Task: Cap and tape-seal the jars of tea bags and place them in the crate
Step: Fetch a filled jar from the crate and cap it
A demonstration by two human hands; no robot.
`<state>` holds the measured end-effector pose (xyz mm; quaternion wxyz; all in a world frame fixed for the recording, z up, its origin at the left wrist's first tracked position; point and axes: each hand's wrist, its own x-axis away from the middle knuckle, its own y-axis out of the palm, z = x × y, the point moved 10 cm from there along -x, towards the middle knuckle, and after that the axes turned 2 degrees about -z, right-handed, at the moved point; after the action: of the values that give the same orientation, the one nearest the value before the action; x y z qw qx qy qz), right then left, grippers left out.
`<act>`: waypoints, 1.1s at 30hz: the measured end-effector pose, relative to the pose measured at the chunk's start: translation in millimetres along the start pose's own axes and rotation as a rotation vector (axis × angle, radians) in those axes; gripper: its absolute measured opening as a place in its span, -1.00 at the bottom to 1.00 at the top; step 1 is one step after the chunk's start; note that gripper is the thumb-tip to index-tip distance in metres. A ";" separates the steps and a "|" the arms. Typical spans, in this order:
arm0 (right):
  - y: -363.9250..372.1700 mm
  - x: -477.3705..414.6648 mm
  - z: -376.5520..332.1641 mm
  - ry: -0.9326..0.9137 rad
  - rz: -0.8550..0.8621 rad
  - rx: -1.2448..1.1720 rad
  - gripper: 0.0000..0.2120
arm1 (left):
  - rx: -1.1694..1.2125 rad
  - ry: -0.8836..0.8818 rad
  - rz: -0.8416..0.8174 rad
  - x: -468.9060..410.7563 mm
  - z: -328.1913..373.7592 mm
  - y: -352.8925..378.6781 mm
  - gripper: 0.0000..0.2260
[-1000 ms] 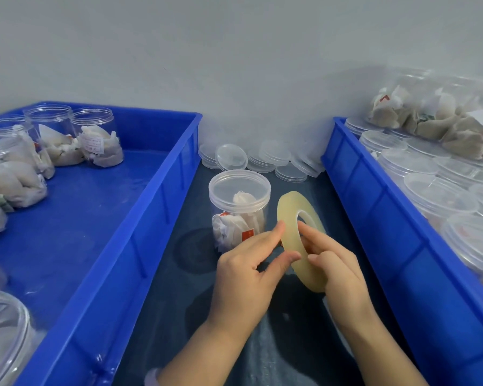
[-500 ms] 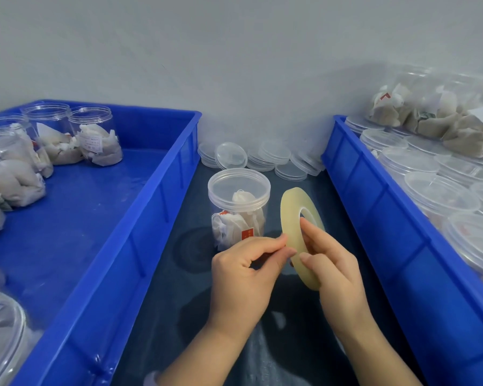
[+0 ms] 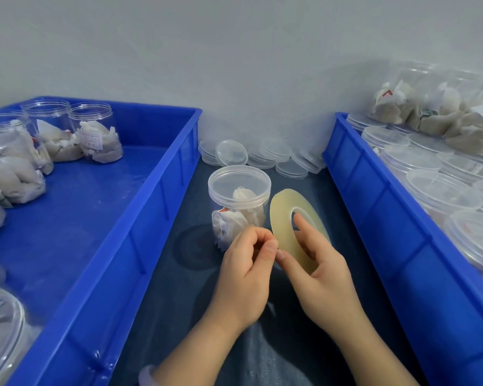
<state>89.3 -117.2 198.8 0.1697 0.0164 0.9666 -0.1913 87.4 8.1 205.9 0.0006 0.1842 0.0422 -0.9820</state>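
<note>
A capped clear jar of tea bags (image 3: pixel 239 201) stands on the dark cloth between two blue crates. Just right of it, my right hand (image 3: pixel 315 268) holds a thin yellowish tape roll (image 3: pixel 286 218) upright, with a finger through its core. My left hand (image 3: pixel 244 271) is in front of the jar, its thumb and curled fingers pinching at the roll's lower left edge. Whether a tape end is lifted I cannot tell. The left crate (image 3: pixel 140 218) holds several uncapped jars of tea bags (image 3: pixel 95 132).
Loose clear lids (image 3: pixel 262 156) lie piled against the wall behind the jar. The right crate (image 3: pixel 374 207) is packed with capped jars (image 3: pixel 441 190), with more jars of tea bags (image 3: pixel 441 107) lying on top at the back.
My left fingers have curled in from a flatter touch to a pinch at the roll's edge. Both hands and the roll stay in nearly the same place.
</note>
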 end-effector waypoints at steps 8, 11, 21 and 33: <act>-0.5 2.3 -8.2 -0.064 -0.072 -0.009 -0.45 | -0.005 -0.047 0.079 -0.7 -5.6 -8.1 -0.86; 0.4 1.6 -4.9 -0.049 -0.109 0.015 -0.39 | -0.028 -0.030 0.090 -0.9 -3.3 -10.2 -0.87; -13.0 -9.3 -8.7 -0.062 -0.005 0.237 -0.43 | 0.026 0.003 -0.012 0.6 6.5 3.4 -0.87; 1.8 -5.6 -8.3 -0.148 -0.216 0.356 -0.67 | -0.205 0.079 0.049 0.4 4.6 -6.9 -0.79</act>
<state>92.0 -112.2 207.2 0.2131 -0.0716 0.8987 -0.3765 85.2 14.6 210.5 0.0417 0.2228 0.1381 -0.9641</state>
